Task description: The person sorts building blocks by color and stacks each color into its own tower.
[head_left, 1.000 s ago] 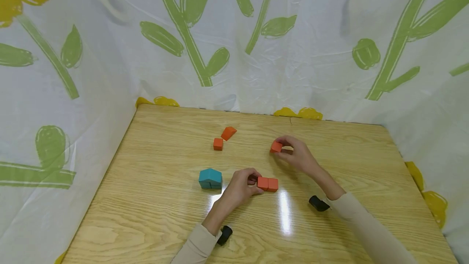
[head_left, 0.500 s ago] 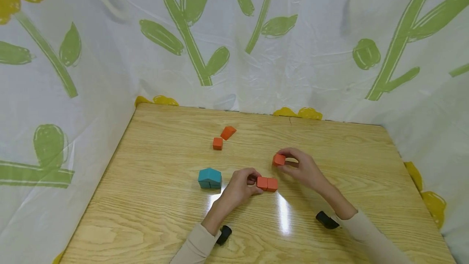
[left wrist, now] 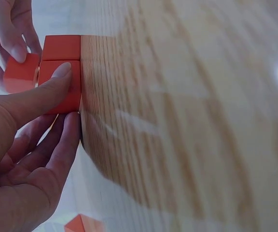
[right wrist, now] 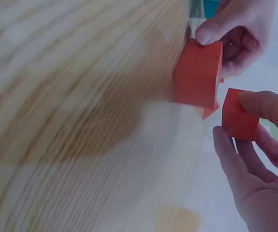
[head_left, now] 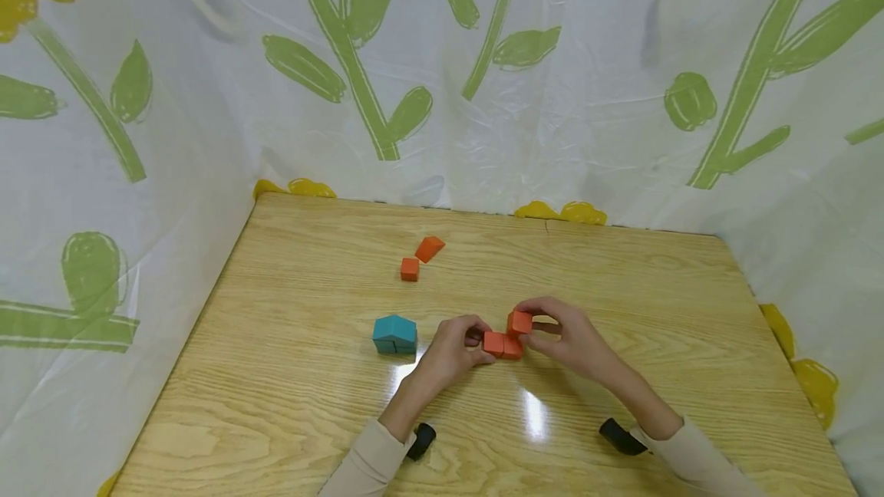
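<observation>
Two red cubes sit side by side on the wooden table. My left hand (head_left: pixel 452 350) pinches the left cube (head_left: pixel 493 343) between thumb and fingers, the thumb lying on its side in the left wrist view. The right cube (left wrist: pixel 62 47) touches it. A third red cube (head_left: pixel 520 322) is pinched in the thumb and fingertips of my right hand (head_left: pixel 573 337), just above the right end of the pair. In the right wrist view this held cube (right wrist: pixel 240 115) appears apart from the pair, with a narrow gap between.
A blue block house (head_left: pixel 395 334) with a peaked top stands left of my left hand. Farther back lie a loose red cube (head_left: pixel 410 269) and an orange-red wedge-shaped block (head_left: pixel 430 248). Flower-printed white cloth (head_left: pixel 518 129) hangs along the back and sides of the table (head_left: pixel 297 405).
My right hand has come nearer to the body with its red cube, from behind the pair to over its right end. My left hand has stayed on the left cube.
</observation>
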The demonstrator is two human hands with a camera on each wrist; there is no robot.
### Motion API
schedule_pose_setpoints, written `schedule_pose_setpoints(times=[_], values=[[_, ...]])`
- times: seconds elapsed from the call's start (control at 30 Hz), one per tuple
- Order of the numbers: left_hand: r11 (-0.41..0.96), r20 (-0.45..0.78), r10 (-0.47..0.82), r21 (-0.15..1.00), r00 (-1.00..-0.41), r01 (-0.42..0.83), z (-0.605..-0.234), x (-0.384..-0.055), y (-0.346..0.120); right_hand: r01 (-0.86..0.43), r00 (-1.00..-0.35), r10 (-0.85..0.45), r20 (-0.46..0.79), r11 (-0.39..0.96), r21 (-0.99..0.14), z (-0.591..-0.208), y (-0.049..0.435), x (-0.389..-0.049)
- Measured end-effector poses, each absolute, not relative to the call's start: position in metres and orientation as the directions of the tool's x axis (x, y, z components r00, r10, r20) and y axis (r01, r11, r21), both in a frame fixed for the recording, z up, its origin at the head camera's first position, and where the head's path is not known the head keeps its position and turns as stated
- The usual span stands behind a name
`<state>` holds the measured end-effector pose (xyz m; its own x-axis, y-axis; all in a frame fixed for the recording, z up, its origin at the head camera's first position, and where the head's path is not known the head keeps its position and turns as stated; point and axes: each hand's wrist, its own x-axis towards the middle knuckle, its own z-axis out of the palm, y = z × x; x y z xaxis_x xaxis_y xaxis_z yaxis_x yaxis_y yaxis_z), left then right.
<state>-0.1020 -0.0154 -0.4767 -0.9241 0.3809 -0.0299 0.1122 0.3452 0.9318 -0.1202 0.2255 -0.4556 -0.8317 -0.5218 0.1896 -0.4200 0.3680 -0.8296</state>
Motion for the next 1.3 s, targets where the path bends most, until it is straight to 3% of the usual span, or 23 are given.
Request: schedule_pose_setpoints(times=[0.5,0.97,1.3], values=[[0.344,-0.012,0.393,0.929,-0.919,0.135,-0.477,-0.103,-0.015,-0.570,-0.724,-0.635,0.270,0.330,-0.752,-0.460,0.205,-0.115],[0.406,0.049,0.430,0.881,-0.901,0.242,-0.471,-0.102,-0.017,-0.513,-0.761,-0.622,0.184,0.404,-0.758,-0.457,0.200,-0.113],[0.449,0.102,0.423,0.839,-0.901,0.306,-0.470,-0.101,-0.014,-0.533,-0.732,-0.658,0.179,0.389,-0.751,-0.453,0.203,-0.121]])
